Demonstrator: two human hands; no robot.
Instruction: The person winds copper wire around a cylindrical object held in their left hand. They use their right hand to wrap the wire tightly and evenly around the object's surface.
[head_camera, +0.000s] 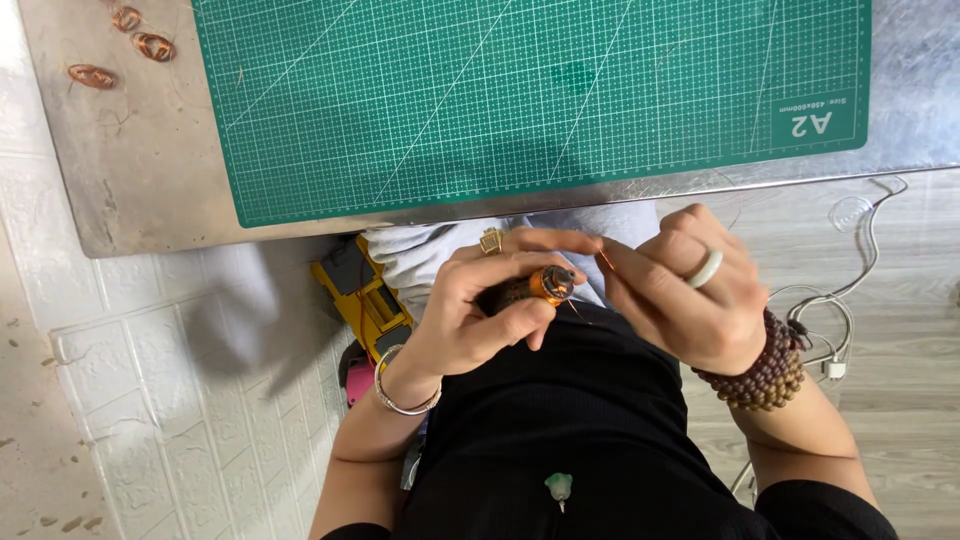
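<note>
White printed label (812, 122) on mat's right corner.

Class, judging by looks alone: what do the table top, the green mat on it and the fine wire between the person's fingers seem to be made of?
Table top: bare metal, probably steel, grey with a dull scuffed sheen. Green cutting mat: likely matte vinyl or rubber, flat with a printed white grid. Fine wire: reddish-orange and glossy, so probably copper, pinched by the right hand; the left hand grips the wound piece.

Steel table (130, 180) over wood floor (900, 440), white tiles (200, 400).
</note>
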